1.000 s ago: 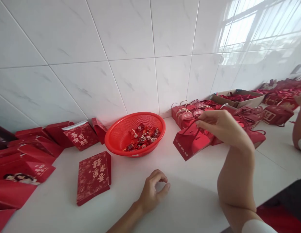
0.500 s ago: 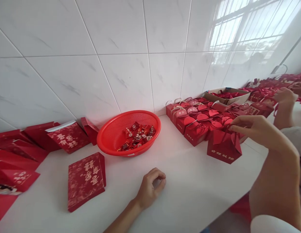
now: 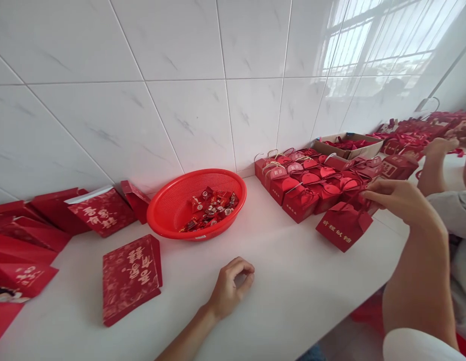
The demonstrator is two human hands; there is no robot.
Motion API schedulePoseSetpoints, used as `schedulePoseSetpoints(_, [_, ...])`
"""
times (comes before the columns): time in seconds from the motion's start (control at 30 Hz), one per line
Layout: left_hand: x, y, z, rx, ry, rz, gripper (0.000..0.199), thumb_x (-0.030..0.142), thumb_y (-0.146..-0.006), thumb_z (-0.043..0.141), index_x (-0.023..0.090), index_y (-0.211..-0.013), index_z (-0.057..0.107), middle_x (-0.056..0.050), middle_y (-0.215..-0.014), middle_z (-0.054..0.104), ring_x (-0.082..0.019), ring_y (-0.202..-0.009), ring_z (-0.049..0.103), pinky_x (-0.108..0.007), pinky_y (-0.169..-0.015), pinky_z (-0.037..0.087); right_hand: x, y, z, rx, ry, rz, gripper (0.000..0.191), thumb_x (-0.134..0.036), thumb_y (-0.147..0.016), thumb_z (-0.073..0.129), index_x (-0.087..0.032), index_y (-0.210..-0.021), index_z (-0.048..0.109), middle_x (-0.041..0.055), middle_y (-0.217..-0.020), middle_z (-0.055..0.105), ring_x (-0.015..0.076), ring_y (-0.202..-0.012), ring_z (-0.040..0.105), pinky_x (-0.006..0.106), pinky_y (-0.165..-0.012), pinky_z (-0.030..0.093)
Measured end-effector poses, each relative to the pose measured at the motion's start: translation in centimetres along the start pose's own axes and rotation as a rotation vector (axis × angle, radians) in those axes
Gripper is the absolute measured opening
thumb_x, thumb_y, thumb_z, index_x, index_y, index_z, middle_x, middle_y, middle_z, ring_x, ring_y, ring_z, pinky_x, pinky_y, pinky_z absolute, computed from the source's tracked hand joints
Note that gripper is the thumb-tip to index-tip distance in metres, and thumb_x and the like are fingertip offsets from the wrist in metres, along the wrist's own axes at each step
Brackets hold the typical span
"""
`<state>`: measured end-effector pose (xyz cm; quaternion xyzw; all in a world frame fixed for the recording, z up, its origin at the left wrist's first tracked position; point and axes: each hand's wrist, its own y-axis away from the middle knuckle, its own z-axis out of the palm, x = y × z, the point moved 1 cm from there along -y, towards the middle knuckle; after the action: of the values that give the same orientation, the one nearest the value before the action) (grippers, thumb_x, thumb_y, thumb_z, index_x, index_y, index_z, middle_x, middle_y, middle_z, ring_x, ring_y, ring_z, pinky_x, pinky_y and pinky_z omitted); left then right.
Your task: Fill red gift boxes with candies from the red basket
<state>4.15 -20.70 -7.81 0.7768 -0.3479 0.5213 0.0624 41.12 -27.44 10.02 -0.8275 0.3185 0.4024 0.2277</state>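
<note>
My left hand point(image 3: 235, 285) rests on the white table point(image 3: 285, 296), its fingers curled in towards the thumb with nothing between them. By the cord at its top, my right hand point(image 3: 402, 200) pinches a small red gift box point(image 3: 344, 225) with gold lettering. That box hangs tilted, one lower corner down, close in front of the rows of similar red boxes point(image 3: 304, 203). Beyond my left hand stands a red plastic basket point(image 3: 161, 228) with wrapped sweets point(image 3: 213, 208) in it. A flat red box with pale lettering point(image 3: 132, 281) lies to the left of that hand.
Folded red cartons point(image 3: 29, 245) crowd the left end, along the tiled wall point(image 3: 195, 120). A cardboard box point(image 3: 349, 145) of red items sits at the back right. Another person's hands point(image 3: 441, 145) work at the far right, near more red packages.
The gift box in my right hand has tilted, one corner dropping lower. My left hand keeps its curled pose, and the whole view has shifted slightly.
</note>
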Motion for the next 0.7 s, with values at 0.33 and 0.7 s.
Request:
schedulePoseSetpoints(0.33, [-0.2,0.1,0.0,0.000,-0.014,0.007,0.012,0.021,-0.088,0.056,0.020,-0.080,0.065,-0.004,-0.081,0.068,-0.016,-0.076,0.064,-0.028,-0.072,0.055,3.6,-3.4,1.6,0.099,-0.031,0.007,0.009,-0.022,-0.070,0.071,-0.017,-0.066,0.065,0.0033,-0.053,0.060,0.0187,-0.057,0.056,0.034,-0.060,0.042])
schedulePoseSetpoints(0.7, [-0.1,0.0,0.1,0.001,-0.020,0.003,0.013,0.021,-0.088,0.056,0.019,-0.080,0.066,-0.004,-0.080,0.068,-0.016,-0.075,0.064,-0.028,-0.072,0.055,2.1,-3.1,2.8,0.045,-0.212,0.072,0.009,-0.014,-0.067,0.072,-0.018,-0.064,0.064,0.0037,-0.060,0.063,0.0186,-0.061,0.061,0.035,-0.069,0.050])
